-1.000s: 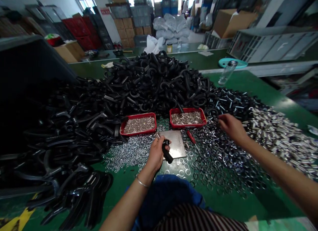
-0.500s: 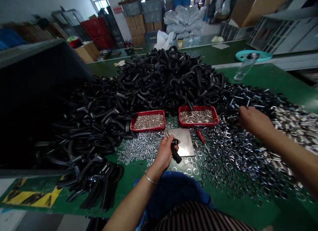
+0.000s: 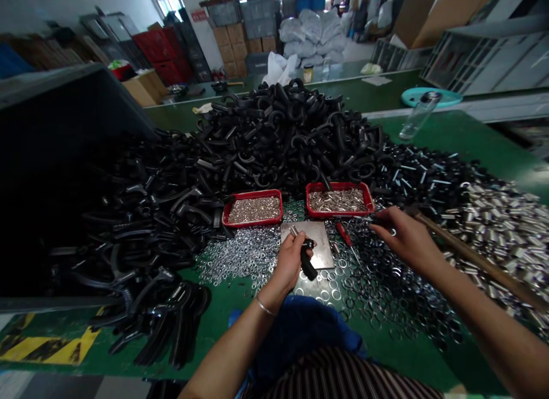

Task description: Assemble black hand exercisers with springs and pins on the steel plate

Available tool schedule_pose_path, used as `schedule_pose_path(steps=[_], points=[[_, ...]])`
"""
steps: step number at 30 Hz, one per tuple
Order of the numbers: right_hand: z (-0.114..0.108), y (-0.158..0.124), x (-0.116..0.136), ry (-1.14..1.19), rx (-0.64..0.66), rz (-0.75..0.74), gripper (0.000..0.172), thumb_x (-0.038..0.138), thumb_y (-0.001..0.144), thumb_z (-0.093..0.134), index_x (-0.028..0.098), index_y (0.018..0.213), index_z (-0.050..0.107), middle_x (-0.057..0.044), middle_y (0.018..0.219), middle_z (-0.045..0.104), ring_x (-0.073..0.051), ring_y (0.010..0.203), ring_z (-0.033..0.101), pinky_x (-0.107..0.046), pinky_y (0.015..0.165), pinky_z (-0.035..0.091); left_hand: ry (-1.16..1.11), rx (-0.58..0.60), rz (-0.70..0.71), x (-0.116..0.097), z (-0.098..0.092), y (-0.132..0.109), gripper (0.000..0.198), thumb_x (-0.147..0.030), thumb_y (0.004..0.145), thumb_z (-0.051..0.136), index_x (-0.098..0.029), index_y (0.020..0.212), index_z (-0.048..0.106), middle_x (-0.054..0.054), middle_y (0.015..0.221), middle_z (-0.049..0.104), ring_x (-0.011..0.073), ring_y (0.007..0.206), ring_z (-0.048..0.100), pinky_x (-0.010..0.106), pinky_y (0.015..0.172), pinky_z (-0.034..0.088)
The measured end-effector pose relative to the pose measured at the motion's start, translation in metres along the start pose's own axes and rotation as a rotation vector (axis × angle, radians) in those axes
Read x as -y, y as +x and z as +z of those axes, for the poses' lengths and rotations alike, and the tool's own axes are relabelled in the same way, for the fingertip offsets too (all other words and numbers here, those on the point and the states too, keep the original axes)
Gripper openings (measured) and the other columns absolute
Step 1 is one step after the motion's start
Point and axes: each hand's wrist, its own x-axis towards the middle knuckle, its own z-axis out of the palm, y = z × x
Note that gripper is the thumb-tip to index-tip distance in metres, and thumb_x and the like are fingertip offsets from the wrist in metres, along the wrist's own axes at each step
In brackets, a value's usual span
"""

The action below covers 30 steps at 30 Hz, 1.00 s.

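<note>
My left hand (image 3: 291,259) is closed around a black curved plastic handle (image 3: 307,264), held above the metal plate (image 3: 319,247). A small silver cylinder (image 3: 293,231) pokes out beyond the thumb. My right hand (image 3: 405,236) pinches a black-headed bolt (image 3: 372,219), its pale shank pointing left, just in front of the right red tray (image 3: 371,200) of small metal pins. Left of that is another red tray (image 3: 253,222) with tiny metal pieces. Beside the plate lies a red-handled screwdriver (image 3: 343,234).
Black handles (image 3: 274,136) are heaped at the back and left. Loose rings (image 3: 377,296), small nuts or washers (image 3: 240,256), black-headed bolts (image 3: 424,173) and silver cylinders (image 3: 506,222) cover the bench. A wooden-handled tool (image 3: 472,251) lies under my right forearm. A clear bottle (image 3: 418,119) stands behind.
My right hand has come left and toward me from the bolt pile, now with a bolt in its fingers. The left hand keeps the black handle, slightly shifted right. The wooden-handled tool is now uncovered.
</note>
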Motion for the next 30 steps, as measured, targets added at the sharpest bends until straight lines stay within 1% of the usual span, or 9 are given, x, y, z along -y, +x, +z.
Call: schedule_pose_path(steps=[4, 7, 14, 17, 20, 24, 25, 27, 30], points=[[0.027, -0.013, 0.040, 0.117, 0.097, -0.218, 0.016, 0.032, 0.092, 0.060, 0.019, 0.102, 0.061, -0.009, 0.097, 0.068, -0.023, 0.088, 0.065, -0.036, 0.077, 0.052, 0.079, 0.021, 0.038, 0.004, 0.010, 0.002, 0.036, -0.049, 0.084, 0.066, -0.017, 0.090, 0.052, 0.000, 0.079, 0.062, 0.0062, 0.055, 0.053, 0.020, 0.055, 0.041], [0.039, -0.017, 0.055, 0.177, 0.140, -0.303, 0.013, 0.028, 0.093, 0.060, 0.019, 0.103, 0.061, -0.009, 0.097, 0.068, -0.023, 0.090, 0.065, -0.037, 0.079, 0.052, 0.132, 0.019, 0.054, 0.003, 0.010, 0.002, 0.035, -0.050, 0.084, 0.066, -0.018, 0.090, 0.053, -0.003, 0.076, 0.057, 0.0070, 0.055, 0.052, 0.020, 0.055, 0.042], [0.063, -0.028, 0.067, 0.261, 0.144, -0.227, 0.013, 0.031, 0.092, 0.062, 0.019, 0.099, 0.060, -0.007, 0.091, 0.067, -0.021, 0.082, 0.065, -0.033, 0.073, 0.052, 0.320, 0.050, 0.120, 0.000, 0.006, -0.006, 0.032, -0.049, 0.088, 0.061, -0.017, 0.088, 0.058, -0.001, 0.078, 0.058, 0.0102, 0.064, 0.054, 0.022, 0.061, 0.045], [0.070, -0.025, 0.059, 0.243, 0.093, -0.165, 0.015, 0.031, 0.093, 0.060, 0.019, 0.101, 0.058, -0.007, 0.093, 0.067, -0.020, 0.083, 0.065, -0.033, 0.075, 0.052, 0.322, -0.007, 0.166, 0.000, 0.007, -0.004, 0.030, -0.048, 0.088, 0.060, -0.018, 0.088, 0.058, -0.001, 0.079, 0.058, 0.0101, 0.065, 0.054, 0.021, 0.061, 0.044], [0.060, -0.013, 0.031, 0.024, 0.122, -0.190, 0.012, 0.026, 0.094, 0.055, 0.018, 0.103, 0.058, -0.011, 0.099, 0.066, -0.024, 0.091, 0.063, -0.036, 0.079, 0.051, 0.219, -0.115, 0.164, -0.003, 0.001, 0.005, 0.030, -0.049, 0.088, 0.060, -0.019, 0.090, 0.053, -0.001, 0.080, 0.059, 0.0077, 0.058, 0.052, 0.020, 0.055, 0.041], [0.029, -0.003, -0.005, -0.383, 0.114, -0.108, 0.013, 0.021, 0.091, 0.051, 0.016, 0.100, 0.060, -0.014, 0.093, 0.063, -0.029, 0.088, 0.062, -0.038, 0.072, 0.048, 0.175, -0.178, 0.149, -0.008, -0.011, 0.011, 0.032, -0.048, 0.085, 0.064, -0.019, 0.088, 0.052, -0.002, 0.079, 0.059, 0.0057, 0.054, 0.051, 0.019, 0.052, 0.040], [0.023, -0.004, -0.006, -0.386, 0.106, -0.087, 0.014, 0.023, 0.091, 0.052, 0.016, 0.099, 0.061, -0.014, 0.091, 0.064, -0.029, 0.087, 0.062, -0.038, 0.071, 0.048, 0.181, -0.164, 0.143, -0.007, -0.012, 0.010, 0.033, -0.048, 0.084, 0.065, -0.018, 0.088, 0.052, -0.002, 0.080, 0.059, 0.0056, 0.054, 0.052, 0.018, 0.052, 0.040], [0.016, -0.010, 0.003, -0.233, 0.110, -0.064, 0.015, 0.030, 0.092, 0.055, 0.017, 0.099, 0.061, -0.012, 0.092, 0.066, -0.026, 0.084, 0.063, -0.036, 0.070, 0.049, 0.192, -0.109, 0.120, -0.004, -0.008, 0.005, 0.033, -0.049, 0.085, 0.065, -0.018, 0.089, 0.053, -0.001, 0.082, 0.059, 0.0055, 0.055, 0.053, 0.018, 0.053, 0.040], [0.022, -0.023, 0.035, 0.098, 0.115, -0.064, 0.020, 0.037, 0.092, 0.061, 0.019, 0.101, 0.061, -0.008, 0.094, 0.069, -0.022, 0.083, 0.065, -0.033, 0.073, 0.051, 0.213, -0.025, 0.098, 0.000, 0.003, -0.003, 0.033, -0.050, 0.087, 0.062, -0.018, 0.091, 0.055, -0.001, 0.082, 0.059, 0.0065, 0.058, 0.054, 0.019, 0.055, 0.041]])
